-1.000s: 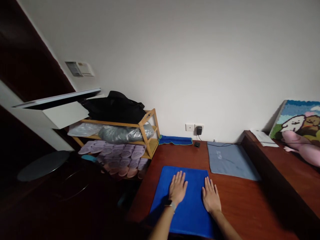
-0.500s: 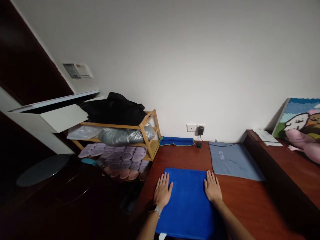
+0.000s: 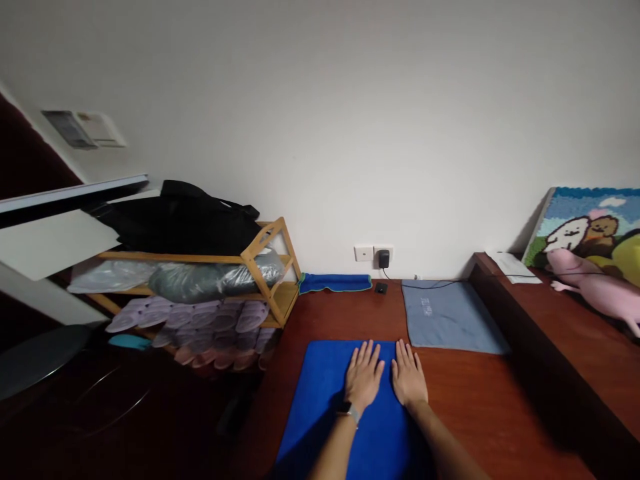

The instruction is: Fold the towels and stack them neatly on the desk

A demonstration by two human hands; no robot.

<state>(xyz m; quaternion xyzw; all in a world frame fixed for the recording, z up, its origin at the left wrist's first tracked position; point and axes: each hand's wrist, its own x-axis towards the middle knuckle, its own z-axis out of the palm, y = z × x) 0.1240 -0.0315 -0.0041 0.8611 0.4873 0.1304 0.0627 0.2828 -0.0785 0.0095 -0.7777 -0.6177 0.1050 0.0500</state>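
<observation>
A royal-blue terry towel (image 3: 320, 413) is laid flat on the reddish-brown wooden table (image 3: 320, 320), with its near end running out of the head view. Both hands are placed on it, side by side, near its far edge. The left grip (image 3: 364, 377), a bare hand with a black-faced wristwatch (image 3: 349, 412) on a pale strap, is held fully open and palm down, with the fingers slightly spread. The right grip (image 3: 409, 377) is opened in the same way just beside it. Nothing is grasped by either; the towel is only touched by the flat palms.

As far as can be seen, the towel lies smooth, with no fold shown across its visible part. Whether its hidden near end is turned over cannot be told.

Beyond it, a grey-blue cloth (image 3: 450, 317) is spread flat on the table, well to the right. A narrow blue towel (image 3: 335, 283) lies against the wall, and a small black object (image 3: 381, 288) is set near it, below a black plug-in charger (image 3: 383, 259). To the left stands a bamboo shelf (image 3: 270, 280), on which a black bag (image 3: 175, 227) and a grey plastic-wrapped bundle (image 3: 210, 280) are kept, with lilac slippers (image 3: 200, 327) stacked below. A pink plush toy (image 3: 590, 280) is laid on a raised wooden ledge (image 3: 525, 333) at the right.
</observation>
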